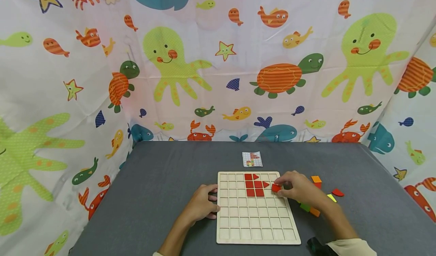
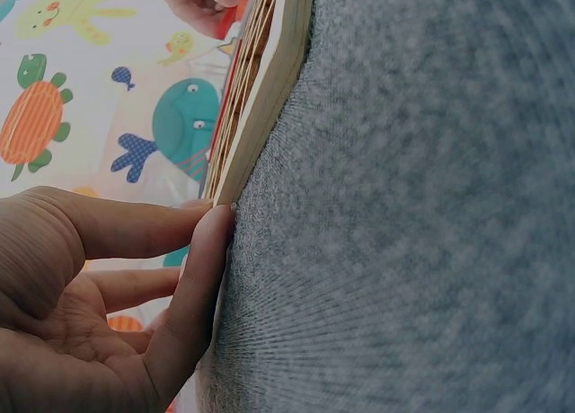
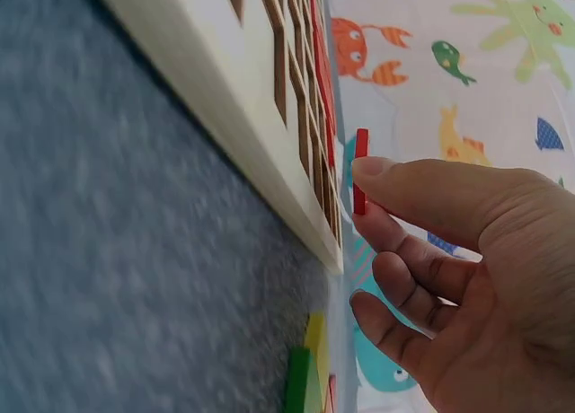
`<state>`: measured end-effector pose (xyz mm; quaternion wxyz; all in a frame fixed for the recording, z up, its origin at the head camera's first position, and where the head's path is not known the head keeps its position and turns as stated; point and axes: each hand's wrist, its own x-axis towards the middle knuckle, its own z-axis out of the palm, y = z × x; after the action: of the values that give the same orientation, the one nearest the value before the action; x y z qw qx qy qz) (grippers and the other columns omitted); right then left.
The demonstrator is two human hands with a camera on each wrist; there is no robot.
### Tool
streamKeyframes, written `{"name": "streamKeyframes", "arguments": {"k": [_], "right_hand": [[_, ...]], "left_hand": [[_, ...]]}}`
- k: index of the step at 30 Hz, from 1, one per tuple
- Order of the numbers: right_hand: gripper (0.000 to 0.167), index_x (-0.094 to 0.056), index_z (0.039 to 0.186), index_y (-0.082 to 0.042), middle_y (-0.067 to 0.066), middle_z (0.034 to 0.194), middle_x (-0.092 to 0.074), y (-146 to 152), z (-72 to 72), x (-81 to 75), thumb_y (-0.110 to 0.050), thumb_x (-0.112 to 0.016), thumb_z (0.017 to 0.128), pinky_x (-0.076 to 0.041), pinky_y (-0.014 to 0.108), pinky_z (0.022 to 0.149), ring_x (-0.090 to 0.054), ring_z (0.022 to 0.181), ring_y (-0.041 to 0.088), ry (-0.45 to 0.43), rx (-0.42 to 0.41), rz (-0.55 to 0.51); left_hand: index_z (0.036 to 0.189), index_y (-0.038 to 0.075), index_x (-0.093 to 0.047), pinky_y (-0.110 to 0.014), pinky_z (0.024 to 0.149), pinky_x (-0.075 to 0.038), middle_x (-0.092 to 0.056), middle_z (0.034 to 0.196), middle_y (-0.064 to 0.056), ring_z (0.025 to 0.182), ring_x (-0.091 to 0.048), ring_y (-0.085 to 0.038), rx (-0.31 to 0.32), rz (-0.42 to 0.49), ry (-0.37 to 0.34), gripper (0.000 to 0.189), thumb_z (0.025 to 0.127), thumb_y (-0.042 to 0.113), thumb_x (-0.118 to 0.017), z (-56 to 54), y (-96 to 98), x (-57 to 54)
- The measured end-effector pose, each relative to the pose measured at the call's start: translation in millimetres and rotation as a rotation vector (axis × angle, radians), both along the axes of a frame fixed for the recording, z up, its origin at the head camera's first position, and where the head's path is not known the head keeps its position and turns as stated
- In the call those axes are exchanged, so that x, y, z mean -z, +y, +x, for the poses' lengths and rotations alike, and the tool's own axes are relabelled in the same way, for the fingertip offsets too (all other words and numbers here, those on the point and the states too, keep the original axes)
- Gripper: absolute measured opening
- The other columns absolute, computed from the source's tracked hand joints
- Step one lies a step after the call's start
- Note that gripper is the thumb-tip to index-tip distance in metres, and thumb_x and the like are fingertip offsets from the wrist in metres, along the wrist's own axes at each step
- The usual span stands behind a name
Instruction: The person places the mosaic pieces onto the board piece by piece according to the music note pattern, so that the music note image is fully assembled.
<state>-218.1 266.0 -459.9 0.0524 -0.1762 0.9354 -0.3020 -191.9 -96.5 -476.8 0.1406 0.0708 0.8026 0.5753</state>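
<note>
A pale wooden grid board (image 1: pixel 252 222) lies on the grey table. In its upper middle sit several red squares (image 1: pixel 250 192) and red pointed pieces (image 1: pixel 266 184). My left hand (image 1: pixel 200 203) is at the board's left edge; the left wrist view shows thumb and finger (image 2: pixel 208 251) pinching that edge. Over the upper right of the grid, my right hand (image 1: pixel 298 186) pinches a red tile (image 1: pixel 276 188) between thumb and fingers. Seen edge-on in the right wrist view, the red tile (image 3: pixel 361 171) is thin and held above the board's surface.
Behind the board lies a small pattern card (image 1: pixel 252 159) with a coloured grid picture. Right of the board are loose pieces, among them an orange square (image 1: pixel 316 179), a green piece (image 1: pixel 304 207) and a red rounded piece (image 1: pixel 338 192). A sea-animal curtain (image 1: pixel 211 66) hangs behind.
</note>
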Motion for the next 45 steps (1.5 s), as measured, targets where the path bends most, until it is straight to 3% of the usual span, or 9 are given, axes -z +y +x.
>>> {"name": "streamKeyframes", "arguments": {"k": [14, 30, 45], "right_hand": [[0.023, -0.082, 0.108, -0.016, -0.007, 0.097, -0.068, -16.3, 0.4, 8.3, -0.019, -0.088, 0.087, -0.046, 0.03, 0.073, -0.052, 0.09, 0.017, 0.028, -0.043, -0.015], [0.022, -0.08, 0.107, -0.017, -0.009, 0.09, -0.064, -18.1, -0.9, 10.6, -0.02, -0.089, 0.086, -0.047, 0.027, 0.071, -0.053, 0.086, 0.013, 0.008, -0.034, 0.001], [0.02, -0.079, 0.109, -0.014, -0.009, 0.091, -0.067, -13.8, 0.5, 3.4, -0.015, -0.084, 0.09, -0.052, 0.026, 0.071, -0.057, 0.086, 0.012, 0.01, -0.037, -0.034]], "left_hand": [[0.151, -0.006, -0.052, -0.038, 0.058, -0.066, -0.053, 0.134, -0.02, 0.11, -0.062, -0.03, 0.005, 0.003, 0.0, 0.077, 0.079, -0.015, -0.077, 0.7, -1.1, -0.1], [0.151, -0.007, -0.052, -0.039, 0.059, -0.066, -0.053, 0.134, -0.02, 0.111, -0.061, -0.03, 0.006, 0.013, 0.005, 0.076, 0.079, -0.015, -0.077, 0.7, -0.6, 0.7], [0.151, -0.006, -0.053, -0.039, 0.058, -0.066, -0.053, 0.134, -0.019, 0.11, -0.062, -0.03, -0.002, 0.008, -0.006, 0.077, 0.079, -0.014, -0.078, 0.0, -0.3, 1.7]]}}
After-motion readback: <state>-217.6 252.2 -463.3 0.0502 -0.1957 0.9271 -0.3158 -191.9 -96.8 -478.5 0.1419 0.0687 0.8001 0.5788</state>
